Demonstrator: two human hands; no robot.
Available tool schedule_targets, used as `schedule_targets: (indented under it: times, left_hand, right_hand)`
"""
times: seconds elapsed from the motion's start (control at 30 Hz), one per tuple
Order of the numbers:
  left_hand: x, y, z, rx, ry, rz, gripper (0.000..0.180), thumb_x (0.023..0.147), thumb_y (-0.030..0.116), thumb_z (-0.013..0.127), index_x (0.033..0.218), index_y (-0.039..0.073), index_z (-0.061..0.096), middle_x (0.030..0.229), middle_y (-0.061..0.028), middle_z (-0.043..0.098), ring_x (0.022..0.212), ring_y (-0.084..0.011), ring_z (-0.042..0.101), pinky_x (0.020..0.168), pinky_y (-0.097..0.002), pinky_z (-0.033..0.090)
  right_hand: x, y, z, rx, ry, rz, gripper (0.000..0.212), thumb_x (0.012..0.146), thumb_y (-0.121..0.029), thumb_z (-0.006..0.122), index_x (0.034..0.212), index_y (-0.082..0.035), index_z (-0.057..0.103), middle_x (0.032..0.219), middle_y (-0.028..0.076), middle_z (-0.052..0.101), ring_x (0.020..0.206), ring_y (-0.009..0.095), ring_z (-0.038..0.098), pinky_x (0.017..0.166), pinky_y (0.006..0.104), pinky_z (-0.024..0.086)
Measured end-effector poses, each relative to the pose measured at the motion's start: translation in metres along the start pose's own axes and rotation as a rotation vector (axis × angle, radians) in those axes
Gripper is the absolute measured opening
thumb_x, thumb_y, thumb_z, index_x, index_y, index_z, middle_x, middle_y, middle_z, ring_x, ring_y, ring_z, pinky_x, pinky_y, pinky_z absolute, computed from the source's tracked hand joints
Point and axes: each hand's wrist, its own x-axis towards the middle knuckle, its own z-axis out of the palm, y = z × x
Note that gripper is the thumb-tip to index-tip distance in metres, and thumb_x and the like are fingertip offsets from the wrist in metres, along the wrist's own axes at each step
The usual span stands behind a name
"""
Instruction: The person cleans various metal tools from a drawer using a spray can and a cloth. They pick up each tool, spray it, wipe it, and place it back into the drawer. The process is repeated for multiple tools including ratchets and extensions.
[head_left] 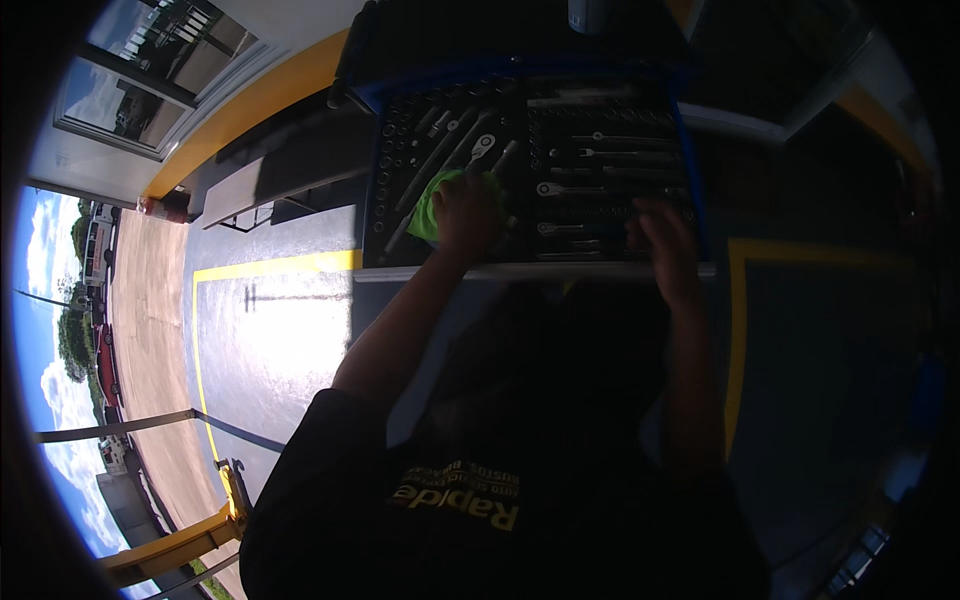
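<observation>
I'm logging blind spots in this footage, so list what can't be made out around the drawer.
Head view, hidden: whatever lies beneath the green cloth, covered by it and the left hand.
Head view, blurred: the right hand; dim light and blur hide whether it touches the drawer.
Head view, cut off: the top of the pale cylinder, by the upper edge.

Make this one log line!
drawer: open, tools inside | left hand: on green cloth | right hand: at drawer's right side, grip unclear

The view contains one tool drawer [600,270], one green cloth [424,214], one left grip [470,212] and one right grip [660,238]. Sockets [390,130] are numerous; exact count is unclear.
</observation>
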Motion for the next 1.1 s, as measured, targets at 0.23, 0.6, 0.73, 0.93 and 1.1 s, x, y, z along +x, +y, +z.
schedule_targets:
  times: [0.23,0.6,0.73,0.93,1.1]
  left_hand:
    - [0.011,-0.002,-0.007,-0.01,-0.055,-0.046,0.049,0.087,0.043,0.063,0.111,0.001,0.054,0.104,-0.0174,0.059,0.099,-0.0375,0.058,0.084,-0.0518,0.045]
    - [0.084,-0.006,-0.029,-0.429,0.083,0.003,0.032,0.09,0.023,0.058,0.115,0.004,0.053,0.107,-0.0228,0.064,0.097,-0.0436,0.061,0.084,-0.0536,0.05]
    - [0.13,-0.013,-0.028,-0.201,-0.058,0.212,0.044,0.088,0.024,0.062,0.128,0.011,0.052,0.111,-0.0172,0.065,0.107,-0.0406,0.06,0.091,-0.0509,0.049]
    - [0.114,-0.025,0.011,-0.335,-0.033,0.505,0.06,0.085,0.033,0.069,0.139,0.018,0.048,0.128,-0.0125,0.06,0.12,-0.0359,0.054,0.1,-0.0558,0.042]
    - [0.134,-0.027,0.012,-0.251,-0.167,0.634,0.053,0.088,0.032,0.063,0.137,0.016,0.051,0.133,-0.0082,0.057,0.118,-0.0329,0.054,0.099,-0.0512,0.043]
  right_hand:
    - [0.003,0.005,0.001,-0.063,0.002,-0.091,0.03,0.096,-0.023,0.059,0.12,-0.004,0.059,0.091,0.005,0.063,0.081,0.011,0.061,0.074,0.0273,0.052]
    - [-0.002,0.001,0.001,-0.117,0.051,-0.02,0.031,0.095,-0.025,0.059,0.119,-0.004,0.059,0.093,0.007,0.064,0.081,0.013,0.063,0.075,0.0293,0.054]
    - [0.003,0.005,-0.002,-0.091,0.026,-0.028,0.033,0.095,-0.027,0.06,0.118,-0.003,0.059,0.094,0.008,0.065,0.082,0.014,0.063,0.074,0.0304,0.055]
    - [0.001,0.009,0.001,-0.078,0.041,-0.009,0.033,0.096,-0.026,0.06,0.119,-0.003,0.059,0.094,0.008,0.065,0.083,0.014,0.064,0.073,0.0301,0.056]
    - [0.001,0.002,0.005,-0.118,0.027,-0.007,0.032,0.096,-0.025,0.059,0.12,-0.004,0.059,0.094,0.007,0.065,0.083,0.013,0.064,0.073,0.0299,0.056]
